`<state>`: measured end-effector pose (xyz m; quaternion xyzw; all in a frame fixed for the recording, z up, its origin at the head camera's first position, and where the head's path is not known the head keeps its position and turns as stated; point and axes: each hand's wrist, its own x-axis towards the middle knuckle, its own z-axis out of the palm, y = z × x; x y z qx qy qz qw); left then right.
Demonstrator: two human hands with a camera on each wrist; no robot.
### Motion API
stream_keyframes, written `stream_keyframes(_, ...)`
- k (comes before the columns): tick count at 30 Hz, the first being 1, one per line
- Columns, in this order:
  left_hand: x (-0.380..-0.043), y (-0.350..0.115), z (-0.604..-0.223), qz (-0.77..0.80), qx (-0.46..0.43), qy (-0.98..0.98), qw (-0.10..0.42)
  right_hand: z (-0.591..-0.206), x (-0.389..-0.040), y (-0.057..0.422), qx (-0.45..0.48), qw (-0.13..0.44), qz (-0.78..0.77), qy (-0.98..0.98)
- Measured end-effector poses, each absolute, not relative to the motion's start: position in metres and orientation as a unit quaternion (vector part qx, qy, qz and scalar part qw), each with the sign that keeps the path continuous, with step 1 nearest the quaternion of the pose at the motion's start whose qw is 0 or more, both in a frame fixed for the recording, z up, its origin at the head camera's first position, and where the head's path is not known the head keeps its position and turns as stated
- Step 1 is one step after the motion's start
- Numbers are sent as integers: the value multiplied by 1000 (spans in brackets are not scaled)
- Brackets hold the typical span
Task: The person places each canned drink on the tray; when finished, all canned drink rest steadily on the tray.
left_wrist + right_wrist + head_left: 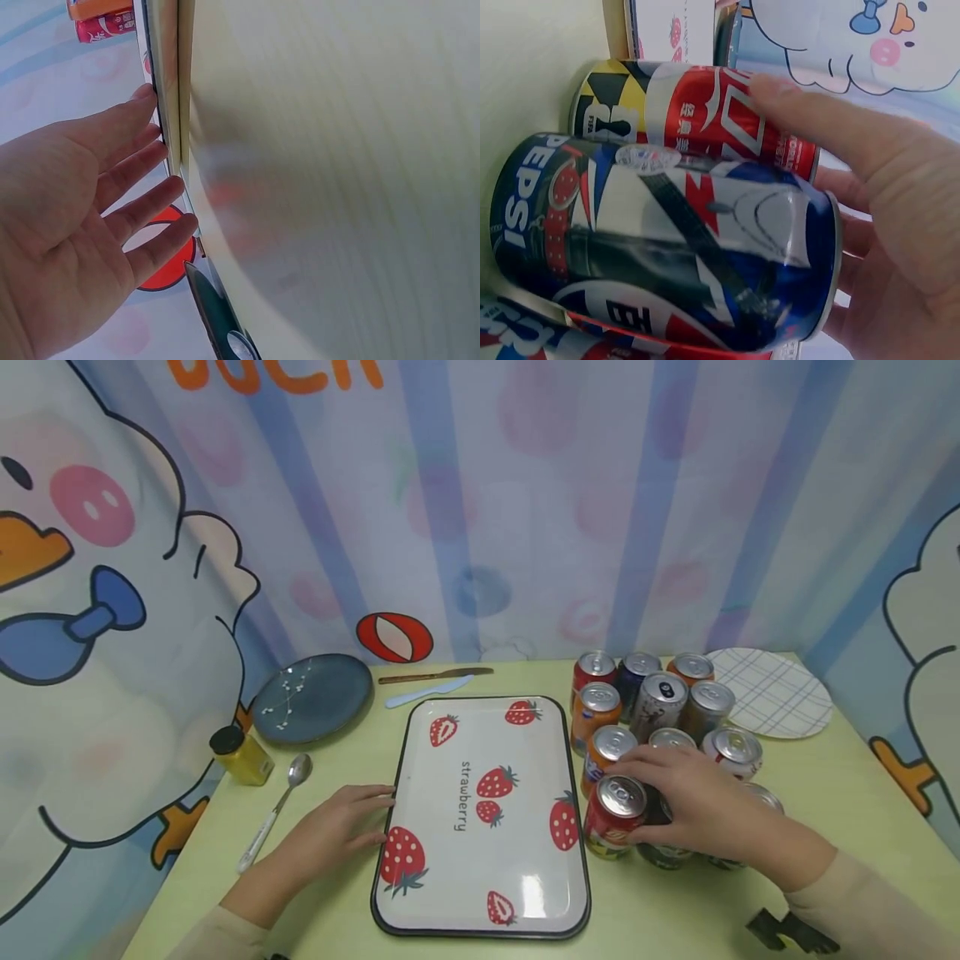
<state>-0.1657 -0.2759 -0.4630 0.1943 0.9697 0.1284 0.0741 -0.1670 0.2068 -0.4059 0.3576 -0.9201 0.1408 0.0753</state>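
A white rectangular tray (pixel 487 827) with a dark rim and printed strawberries lies on the table. My left hand (pixel 330 831) touches its left edge with straight fingertips, as the left wrist view also shows. On the tray's right, my right hand (pixel 697 797) grips a red cola can (pixel 613 814), thumb on the near side and fingers reaching round behind. The can stands upright at the front left of a group of drink cans. Beside it, the right wrist view shows a blue Pepsi can (pixel 675 247), mostly hidden under the hand in the head view.
A dark blue plate (pixel 315 697), a yellow jar (pixel 242 756) with a black lid and a spoon (pixel 277 810) lie at the left. Behind the tray are a wooden-handled knife (pixel 435 676) and a light blue knife (pixel 427 692). A white checked plate (pixel 780 693) lies back right.
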Motion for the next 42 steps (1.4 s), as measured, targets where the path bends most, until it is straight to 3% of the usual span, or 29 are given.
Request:
stream_keyframes(11, -165, -277, -465, 126, 204, 969, 64, -408, -169, 202, 346, 61, 210, -912)
stream_keyframes(20, -166, -274, -466, 123, 217, 967, 56, -401, -165, 191, 329, 96, 287, -895)
stream_keyframes(27, -167, -276, -464, 116, 212, 968, 60, -400, -169, 151, 305, 72, 363, -877)
stream_keyframes(32, -169, -278, -465, 119, 219, 966, 65, -403, -175, 112, 278, 86, 389, -874)
stream_keyframes(37, -172, -279, -465, 108, 226, 966, 58, -410, -190, 72, 266, 103, 398, -872)
stream_keyframes(42, -173, -279, -463, 104, 230, 966, 61, -417, -214, 37, 238, 83, 418, -873)
